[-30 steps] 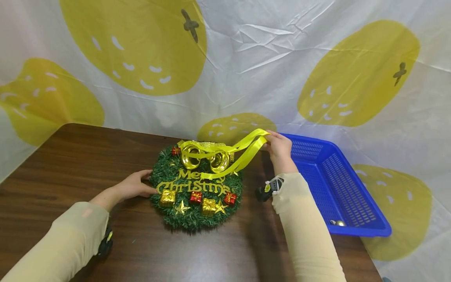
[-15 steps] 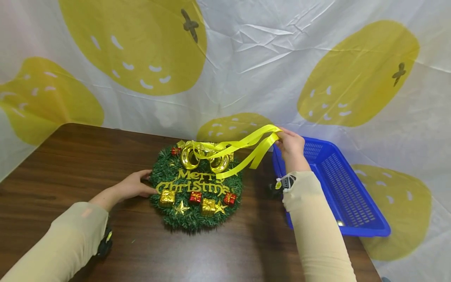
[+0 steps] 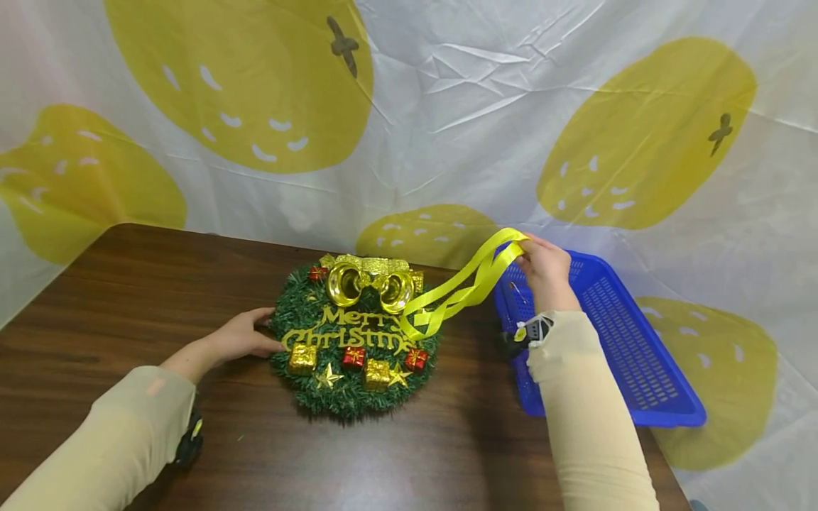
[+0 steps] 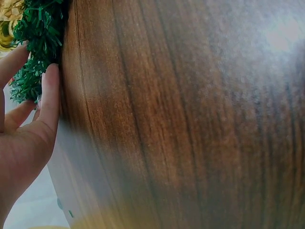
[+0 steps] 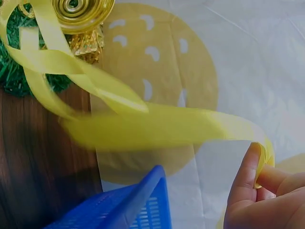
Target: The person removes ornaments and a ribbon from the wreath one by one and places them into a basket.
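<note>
A round green tinsel Christmas wreath [image 3: 345,402] lies on the table, with two gold bells [image 3: 397,292] and gold "Merry Christmas" lettering [image 3: 319,341]. My left hand [image 3: 239,335] holds the wreath's left edge, thumb and fingers around the rim. Small gold [image 3: 377,375] and red gift boxes and stars decorate the lower part. Pinched in my right hand [image 3: 547,266] is a looped yellow ribbon [image 5: 152,126], raised near the basket. Its loose lower end droops over the wreath's right side.
A blue plastic basket [image 3: 671,417] with perforated walls stands on the right of the brown wooden table [image 3: 268,461]. Behind the table hangs a pale cloth [image 3: 447,142] with large yellow fruit prints.
My right hand has moved right with the ribbon to over the basket's left side, drawing the strands off the bells. The left hand and wreath have stayed in place.
</note>
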Motion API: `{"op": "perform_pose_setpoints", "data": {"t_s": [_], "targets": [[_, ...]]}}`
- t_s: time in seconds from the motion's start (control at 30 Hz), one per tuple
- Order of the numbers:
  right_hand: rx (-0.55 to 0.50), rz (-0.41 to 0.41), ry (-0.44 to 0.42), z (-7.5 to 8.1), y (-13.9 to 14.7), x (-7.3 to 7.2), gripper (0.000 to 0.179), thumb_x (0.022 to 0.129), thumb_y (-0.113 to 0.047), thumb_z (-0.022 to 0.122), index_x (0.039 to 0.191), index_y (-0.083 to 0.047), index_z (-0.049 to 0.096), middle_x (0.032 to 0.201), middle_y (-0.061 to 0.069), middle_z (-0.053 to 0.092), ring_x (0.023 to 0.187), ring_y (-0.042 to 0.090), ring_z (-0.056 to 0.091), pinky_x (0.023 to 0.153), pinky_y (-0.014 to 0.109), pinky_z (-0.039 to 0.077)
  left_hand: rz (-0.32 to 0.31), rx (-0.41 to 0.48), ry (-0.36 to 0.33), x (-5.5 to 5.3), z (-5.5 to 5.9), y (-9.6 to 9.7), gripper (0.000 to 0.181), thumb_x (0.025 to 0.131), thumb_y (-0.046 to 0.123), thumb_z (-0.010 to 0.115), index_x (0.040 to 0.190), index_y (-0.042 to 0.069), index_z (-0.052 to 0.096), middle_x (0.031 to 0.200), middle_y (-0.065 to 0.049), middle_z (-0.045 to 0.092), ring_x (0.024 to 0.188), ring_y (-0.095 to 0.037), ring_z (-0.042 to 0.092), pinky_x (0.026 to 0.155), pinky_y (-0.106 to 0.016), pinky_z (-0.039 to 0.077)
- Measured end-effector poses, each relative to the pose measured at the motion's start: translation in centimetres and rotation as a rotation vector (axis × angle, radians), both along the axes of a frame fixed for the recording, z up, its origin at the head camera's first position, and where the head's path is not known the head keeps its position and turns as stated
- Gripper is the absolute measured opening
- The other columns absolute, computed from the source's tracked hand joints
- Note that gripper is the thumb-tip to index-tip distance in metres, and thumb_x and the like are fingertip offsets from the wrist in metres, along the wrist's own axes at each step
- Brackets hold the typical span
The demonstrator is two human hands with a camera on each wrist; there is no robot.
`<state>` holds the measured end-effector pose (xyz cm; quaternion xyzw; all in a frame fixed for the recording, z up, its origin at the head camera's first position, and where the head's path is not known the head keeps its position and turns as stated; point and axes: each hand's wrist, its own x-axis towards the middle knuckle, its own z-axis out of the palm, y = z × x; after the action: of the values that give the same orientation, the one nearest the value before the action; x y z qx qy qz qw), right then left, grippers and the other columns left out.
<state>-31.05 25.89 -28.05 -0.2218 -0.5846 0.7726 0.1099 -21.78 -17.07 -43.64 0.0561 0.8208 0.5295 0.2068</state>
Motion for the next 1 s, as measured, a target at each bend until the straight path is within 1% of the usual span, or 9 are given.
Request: {"op": "perform_pose_setpoints", "data": {"t_s": [0.07, 0.1, 0.47, 0.7, 0.83, 1.0], "targets": [[-0.009, -0.008, -0.006, 0.1, 0.3, 0.0, 0.026, 0.085, 0.01, 0.054, 0.071, -0.01, 0.067, 0.055, -0.003, 0.061, 0.049, 0.008, 0.051, 0.041, 0.016, 0.044, -0.003, 0.002, -0.001, 0.0, 0.0, 0.0, 0.092, 0.084, 0.012, 0.069, 0.144, -0.015, 0.006, 0.141, -0.043, 0.019, 0.103, -0.034, 0.061, 0.081, -0.036, 0.057], [-0.016, -0.012, -0.008, 0.2, 0.5, -0.1, 0.03, 0.085, 0.01, 0.055, 0.064, -0.01, 0.062, 0.055, -0.002, 0.061, 0.049, 0.008, 0.052, 0.041, 0.016, 0.044, -0.005, 0.002, 0.0, 0.0, 0.0, 0.0, 0.091, 0.084, 0.012, 0.069, 0.144, -0.015, 0.006, 0.141, -0.043, 0.018, 0.103, -0.034, 0.061, 0.081, -0.036, 0.057], [-0.108, -0.051, -0.009, 0.3, 2.3, -0.2, 0.03, 0.083, 0.013, 0.053, 0.064, -0.008, 0.064, 0.052, -0.002, 0.062, 0.049, 0.008, 0.054, 0.04, 0.017, 0.044, -0.006, 0.0, 0.0, 0.0, 0.1, -0.2, 0.091, 0.084, 0.013, 0.069, 0.145, -0.014, 0.006, 0.142, -0.042, 0.017, 0.105, -0.037, 0.06, 0.081, -0.037, 0.057], [-0.158, -0.088, -0.018, 0.3, 3.4, -0.1, 0.028, 0.083, 0.013, 0.054, 0.066, -0.006, 0.065, 0.054, 0.0, 0.063, 0.052, 0.009, 0.058, 0.043, 0.017, 0.049, -0.008, -0.001, 0.002, -0.1, 0.0, -0.2, 0.092, 0.084, 0.014, 0.069, 0.145, -0.014, 0.006, 0.142, -0.042, 0.017, 0.104, -0.037, 0.06, 0.082, -0.037, 0.057], [-0.181, -0.099, -0.014, 0.5, 4.1, 0.0, 0.031, 0.082, 0.015, 0.053, 0.062, -0.006, 0.064, 0.054, 0.001, 0.063, 0.052, 0.01, 0.059, 0.046, 0.018, 0.052, -0.007, 0.002, 0.001, 0.0, 0.1, -0.2, 0.091, 0.084, 0.013, 0.069, 0.144, -0.015, 0.006, 0.141, -0.042, 0.018, 0.104, -0.036, 0.06, 0.081, -0.036, 0.057], [-0.199, -0.11, -0.031, 0.9, 5.0, 0.3, 0.032, 0.084, 0.014, 0.051, 0.062, -0.006, 0.064, 0.054, 0.002, 0.062, 0.051, 0.011, 0.059, 0.045, 0.019, 0.052, -0.016, 0.005, 0.002, 0.0, 0.2, -0.1, 0.091, 0.084, 0.012, 0.068, 0.144, -0.015, 0.005, 0.141, -0.043, 0.018, 0.103, -0.036, 0.06, 0.081, -0.037, 0.057]]}}
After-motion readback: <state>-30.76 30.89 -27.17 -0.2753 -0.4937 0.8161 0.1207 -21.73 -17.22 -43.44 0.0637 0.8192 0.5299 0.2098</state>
